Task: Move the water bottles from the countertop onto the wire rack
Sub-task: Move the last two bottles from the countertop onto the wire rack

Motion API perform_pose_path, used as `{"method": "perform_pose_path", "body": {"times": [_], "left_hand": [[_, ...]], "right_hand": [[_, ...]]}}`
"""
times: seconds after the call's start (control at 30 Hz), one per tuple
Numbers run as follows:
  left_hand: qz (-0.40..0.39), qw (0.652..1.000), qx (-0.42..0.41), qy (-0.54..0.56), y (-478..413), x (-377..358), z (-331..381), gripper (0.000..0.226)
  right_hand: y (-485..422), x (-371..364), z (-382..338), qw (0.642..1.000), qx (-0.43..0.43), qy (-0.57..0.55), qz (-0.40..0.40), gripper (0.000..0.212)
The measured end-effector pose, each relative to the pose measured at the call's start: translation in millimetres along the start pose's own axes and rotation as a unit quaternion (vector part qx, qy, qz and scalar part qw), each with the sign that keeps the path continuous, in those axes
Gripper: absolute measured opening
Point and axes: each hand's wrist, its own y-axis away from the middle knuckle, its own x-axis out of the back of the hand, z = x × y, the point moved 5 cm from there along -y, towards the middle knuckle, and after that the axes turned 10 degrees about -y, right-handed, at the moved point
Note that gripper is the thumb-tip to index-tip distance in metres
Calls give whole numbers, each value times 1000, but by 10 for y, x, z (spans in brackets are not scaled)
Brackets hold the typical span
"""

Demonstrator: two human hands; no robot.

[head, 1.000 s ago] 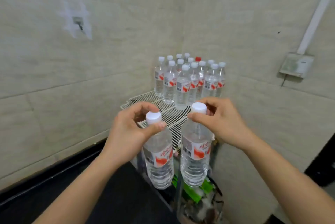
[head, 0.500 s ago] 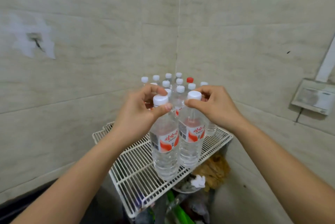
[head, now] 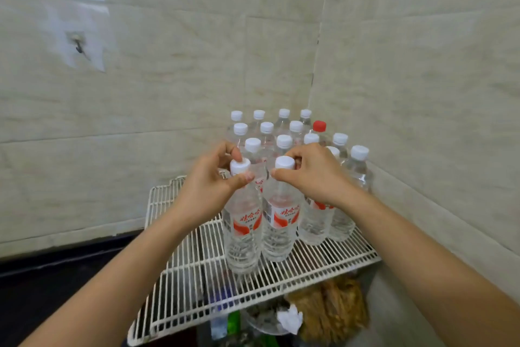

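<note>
Two clear water bottles with white caps and red-and-white labels stand side by side on the white wire rack [head: 197, 276]. My left hand [head: 209, 186] grips the neck of the left bottle [head: 243, 234] just under its cap. My right hand [head: 312, 175] pinches the neck of the right bottle [head: 280, 228]. Both bottle bases rest on or hover just over the rack wires; I cannot tell which. Behind them several more bottles [head: 281, 133] are packed into the wall corner, one with a red cap [head: 319, 126].
Tiled walls [head: 168, 93] meet in a corner right behind the rack. A dark countertop [head: 42, 290] lies at lower left. Under the rack sit a brown bag [head: 334, 310], crumpled white paper [head: 291, 318] and green items. The rack's front and left parts hold no bottles.
Both hands carried their bottles forward from in front of the rack over it and lowered them next to the standing group. The view shifted closer to the rack.
</note>
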Motion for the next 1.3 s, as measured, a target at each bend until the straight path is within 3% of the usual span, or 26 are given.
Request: {"method": "perform_pose_path", "body": {"times": [0.17, 0.67, 1.3], "left_hand": [[-25, 1000, 6, 4, -100, -172, -53, 21], [-80, 995, -29, 42, -239, -449, 3, 15], [-1, 998, -15, -65, -197, -395, -67, 21]], "right_hand": [[-113, 9, 155, 1000, -9, -10, 0, 36], [-232, 89, 333, 999, -30, 21, 18, 43], [-194, 123, 343, 999, -28, 35, 25, 38]]}}
